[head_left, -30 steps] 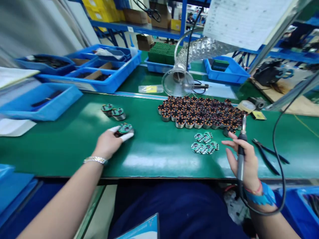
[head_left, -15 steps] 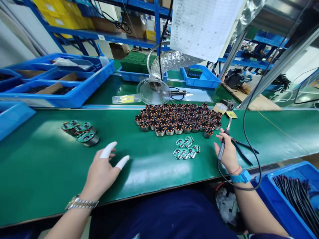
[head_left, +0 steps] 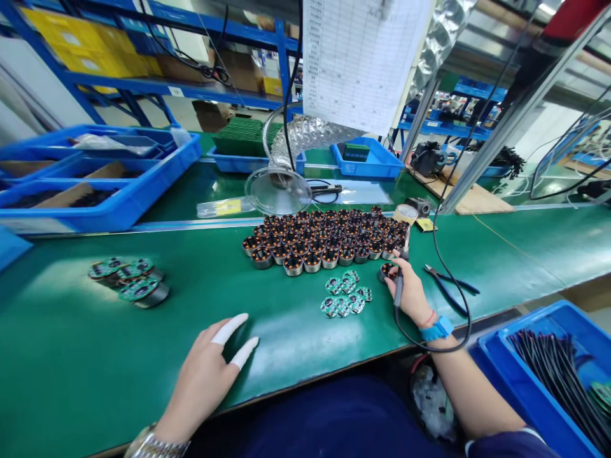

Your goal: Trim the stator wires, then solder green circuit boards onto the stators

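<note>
Nearest, our empty left hand [head_left: 210, 369] holds thumb and index finger apart. Farther off, our right hand [head_left: 413, 294] grips the grey-black, pen-shaped soldering iron [head_left: 399, 289]. At that hand's fingertips, toward ten o'clock, stands the single cylindrical, copper-wound metal stator [head_left: 386, 272], axis upright, well away from the left hand; we cannot tell whether they clamp it.

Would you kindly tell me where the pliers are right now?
In the head view, the pliers lie on the green bench, just right of the right hand.
</note>
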Available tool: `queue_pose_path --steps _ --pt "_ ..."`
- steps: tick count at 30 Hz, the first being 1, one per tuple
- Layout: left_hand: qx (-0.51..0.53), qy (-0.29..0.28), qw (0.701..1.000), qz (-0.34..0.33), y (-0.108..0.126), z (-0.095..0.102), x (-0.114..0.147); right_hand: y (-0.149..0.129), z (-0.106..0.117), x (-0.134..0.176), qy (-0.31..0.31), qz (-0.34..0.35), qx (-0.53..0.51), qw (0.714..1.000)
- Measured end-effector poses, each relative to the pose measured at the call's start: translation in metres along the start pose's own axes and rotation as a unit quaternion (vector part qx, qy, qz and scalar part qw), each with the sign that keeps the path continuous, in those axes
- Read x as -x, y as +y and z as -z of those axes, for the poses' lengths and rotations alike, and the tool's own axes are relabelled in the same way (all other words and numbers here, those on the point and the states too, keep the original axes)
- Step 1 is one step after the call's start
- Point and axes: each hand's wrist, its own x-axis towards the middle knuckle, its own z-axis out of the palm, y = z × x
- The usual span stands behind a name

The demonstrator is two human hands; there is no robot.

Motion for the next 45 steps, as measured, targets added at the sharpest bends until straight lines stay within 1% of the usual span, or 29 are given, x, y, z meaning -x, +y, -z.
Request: queue_pose_path --steps 2,4,6,8,9,11,14,17,19,20,22,24,25,26,28,31,33,35,36,38,41,43,45 --pt "0.014 -0.004 1.0 -0.019 0.005 -0.003 0.004 -0.018 0.0 0.011 -0.004 0.015 -0.009 1.0" --pt "0.044 -0.023 0.998 -0.049 0.017 -0.005 0.007 -0.043 -0.005 0.02 -0.031 0.046 -0.042 0.998" --pt "0.082 -0.06 0.991 -0.091 0.033 -0.007 0.007 -0.072 -0.015 0.024 -0.093 0.103 -0.118 0.983" --pt "0.119 -0.097 0.98 -0.13 0.046 -0.01 0.006 -0.099 -0.03 0.026 -0.169 0.166 -0.183 0.954" --pt "0.136 -0.107 0.975 -0.142 0.05 -0.011 0.005 -0.11 -0.038 0.027 -0.2 0.194 -0.204 0.938" --pt "0.163 -0.11 0.97 -0.145 0.054 -0.012 0.003 -0.125 -0.053 0.028 -0.237 0.233 -0.224 0.916" --pt "0.185 -0.109 0.97 -0.11 0.051 -0.01 0.002 -0.134 -0.068 0.031 -0.261 0.261 -0.222 0.902" --pt "0.192 -0.123 0.972 -0.063 0.05 -0.007 0.002 -0.132 -0.069 0.034 -0.264 0.272 -0.201 0.903" --pt "0.187 -0.109 0.976 -0.014 0.049 -0.005 0.003 -0.124 -0.06 0.034 -0.245 0.261 -0.184 0.915" --pt "0.182 -0.093 0.979 0.017 0.047 -0.005 0.003 -0.118 -0.053 0.032 -0.224 0.246 -0.176 0.927" --pt "0.167 -0.056 0.981 0.079 0.044 -0.004 0.004 -0.1 -0.037 0.028 -0.16 0.191 -0.155 0.956" --pt "0.156 -0.035 0.979 0.126 0.039 -0.003 0.004 -0.078 -0.02 0.023 -0.081 0.108 -0.112 0.984" --pt "0.154 -0.032 0.978 0.14 0.037 -0.002 0.004 -0.068 -0.013 0.021 -0.057 0.065 -0.09 0.992" --pt "0.154 -0.031 0.976 0.149 0.035 -0.001 0.004 -0.06 -0.007 0.02 -0.051 0.035 -0.072 0.995" --pt "0.157 -0.034 0.974 0.158 0.035 0.0 0.004 -0.049 -0.001 0.02 -0.089 0.011 -0.052 0.995" --pt "0.161 -0.035 0.974 0.154 0.037 -0.001 0.004 -0.046 -0.007 0.023 -0.181 0.037 -0.051 0.981" --pt "0.164 -0.037 0.975 0.144 0.039 -0.003 0.006 -0.048 -0.016 0.024 -0.215 0.057 -0.052 0.974" --pt "0.167 -0.039 0.976 0.136 0.041 -0.004 0.009 -0.049 -0.024 0.024 -0.217 0.069 -0.047 0.972" --pt "0.168 -0.039 0.976 0.133 0.041 -0.004 0.011 -0.05 -0.025 0.024 -0.209 0.075 -0.042 0.974" --pt "0.167 -0.038 0.977 0.127 0.042 -0.005 0.013 -0.051 -0.025 0.024 -0.174 0.082 -0.028 0.981" --pt "0.163 -0.035 0.978 0.122 0.044 -0.004 0.014 -0.057 -0.019 0.03 -0.124 0.08 0.011 0.989" --pt "0.163 -0.032 0.979 0.118 0.045 -0.004 0.014 -0.063 -0.016 0.04 -0.127 0.073 0.041 0.988" --pt "0.162 -0.03 0.98 0.11 0.045 -0.004 0.013 -0.068 -0.014 0.051 -0.148 0.065 0.064 0.985"
